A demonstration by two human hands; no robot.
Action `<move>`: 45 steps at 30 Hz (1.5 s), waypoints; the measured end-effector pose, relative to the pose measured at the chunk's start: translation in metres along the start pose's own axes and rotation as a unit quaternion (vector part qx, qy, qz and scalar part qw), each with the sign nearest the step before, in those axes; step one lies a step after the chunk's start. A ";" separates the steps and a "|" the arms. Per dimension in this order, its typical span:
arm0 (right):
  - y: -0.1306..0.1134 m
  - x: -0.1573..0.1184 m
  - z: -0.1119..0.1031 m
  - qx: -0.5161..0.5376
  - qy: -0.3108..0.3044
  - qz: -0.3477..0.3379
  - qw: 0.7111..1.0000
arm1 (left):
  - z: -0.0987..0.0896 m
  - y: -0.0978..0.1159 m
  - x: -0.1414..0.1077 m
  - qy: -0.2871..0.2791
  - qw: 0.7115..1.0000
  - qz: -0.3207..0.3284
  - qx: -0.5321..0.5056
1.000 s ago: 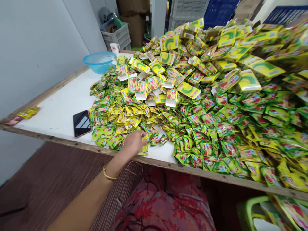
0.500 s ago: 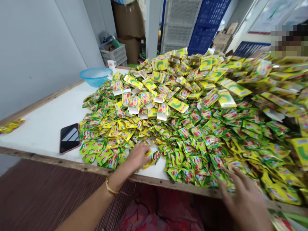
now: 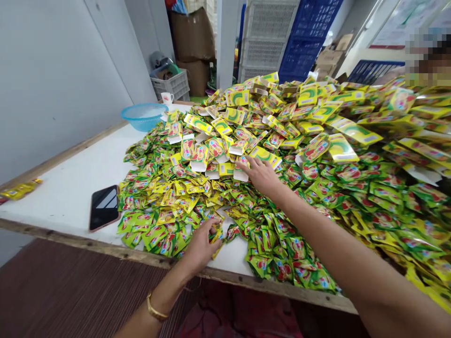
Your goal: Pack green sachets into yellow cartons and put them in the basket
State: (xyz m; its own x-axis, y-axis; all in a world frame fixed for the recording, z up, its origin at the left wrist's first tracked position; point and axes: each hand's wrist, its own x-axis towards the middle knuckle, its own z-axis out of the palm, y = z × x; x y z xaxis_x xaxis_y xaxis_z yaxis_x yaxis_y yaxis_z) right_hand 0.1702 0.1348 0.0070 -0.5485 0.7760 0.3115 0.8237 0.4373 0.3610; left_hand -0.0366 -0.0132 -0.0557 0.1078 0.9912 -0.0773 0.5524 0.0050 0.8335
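My left hand [image 3: 203, 245] is low over the table's front edge, its fingers curled round a yellow sachet [image 3: 217, 239]. My right hand [image 3: 262, 176] stretches out across the heap, fingers extended. Its fingertips touch the upper part of a small open carton [image 3: 241, 174] whose white flap faces me; I see no firm grip on it. Other yellow cartons [image 3: 199, 157] with open ends lie around it. Green sachets [image 3: 273, 234] with red fruit pictures spread in front of both hands, and yellow sachets [image 3: 181, 188] lie left of centre.
A phone [image 3: 104, 208] lies left of the sachets on the white table [image 3: 66, 188]. Further back are a blue basket [image 3: 145, 123] and a white cup [image 3: 167, 98]. A yellow packet strip [image 3: 21, 190] is at far left. Crates [image 3: 266, 44] stand behind; a blurred-out person is at right.
My right hand has moved from the front right edge up and left to the cartons. My left hand stays near the same spot, fingers still curled at the yellow sachet.
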 end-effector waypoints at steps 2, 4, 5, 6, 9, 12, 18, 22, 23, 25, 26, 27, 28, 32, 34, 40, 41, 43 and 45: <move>0.002 0.017 0.008 0.010 -0.020 -0.040 0.999 | -0.002 0.000 -0.001 -0.017 1.000 -0.013 -0.014; 0.002 0.028 0.013 0.023 -0.037 -0.054 0.998 | -0.005 -0.002 -0.002 -0.036 0.998 -0.026 -0.036; 0.002 0.031 0.014 0.030 -0.041 -0.055 0.997 | -0.007 -0.004 -0.003 -0.043 0.997 -0.034 -0.059; 0.003 0.033 0.014 0.038 -0.039 -0.053 0.997 | -0.009 -0.006 -0.003 -0.047 0.994 -0.048 -0.092; 0.006 0.029 0.006 0.075 -0.003 -0.038 0.996 | -0.015 -0.010 -0.005 -0.037 0.969 -0.099 -0.223; 0.004 0.012 -0.010 0.127 0.047 0.020 0.991 | -0.021 -0.009 -0.007 0.000 0.932 -0.133 -0.338; -0.042 -0.053 -0.037 0.236 0.075 0.114 0.962 | -0.030 -0.002 -0.004 0.008 0.844 -0.224 -0.488; -0.087 -0.094 -0.036 0.212 0.035 0.105 0.971 | -0.040 0.001 -0.004 0.045 0.834 -0.234 -0.498; -0.096 -0.101 -0.035 0.201 0.030 0.099 0.974 | -0.042 0.004 -0.004 0.052 0.836 -0.230 -0.495; -0.112 -0.110 -0.034 0.186 0.026 0.096 0.978 | -0.044 0.010 -0.005 0.057 0.848 -0.210 -0.483; -0.118 -0.114 -0.034 0.185 0.026 0.098 0.977 | -0.043 0.013 -0.005 0.059 0.861 -0.192 -0.468; -0.124 -0.116 -0.034 0.189 0.025 0.103 0.976 | -0.041 0.016 -0.005 0.067 0.877 -0.167 -0.445; -0.128 -0.117 -0.034 0.195 0.024 0.108 0.975 | -0.038 0.019 -0.005 0.086 0.897 -0.138 -0.411; -0.139 -0.121 -0.035 0.212 0.025 0.121 0.969 | -0.018 0.025 -0.005 0.195 0.956 -0.028 -0.219; -0.143 -0.123 -0.034 0.212 0.029 0.126 0.969 | -0.008 0.028 -0.006 0.230 0.963 0.008 -0.142; -0.150 -0.128 -0.027 0.213 0.043 0.157 0.963 | 0.010 0.031 -0.009 0.263 0.958 0.100 -0.048; -0.151 -0.129 -0.026 0.210 0.047 0.161 0.963 | 0.011 0.031 -0.009 0.252 0.962 0.095 -0.045; -0.151 -0.130 -0.024 0.205 0.045 0.162 0.964 | 0.011 0.032 -0.008 0.222 0.971 0.081 -0.034; -0.151 -0.130 -0.024 0.202 0.038 0.160 0.966 | 0.008 0.033 -0.007 0.188 0.980 0.071 -0.013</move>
State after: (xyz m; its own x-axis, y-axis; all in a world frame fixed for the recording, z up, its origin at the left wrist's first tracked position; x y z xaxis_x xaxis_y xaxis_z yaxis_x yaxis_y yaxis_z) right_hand 0.1139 -0.0433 -0.0673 -0.2538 0.8720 0.4185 0.9330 0.3349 -0.1320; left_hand -0.0125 -0.0208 -0.0322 -0.1327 0.9608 0.2433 0.5329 -0.1378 0.8349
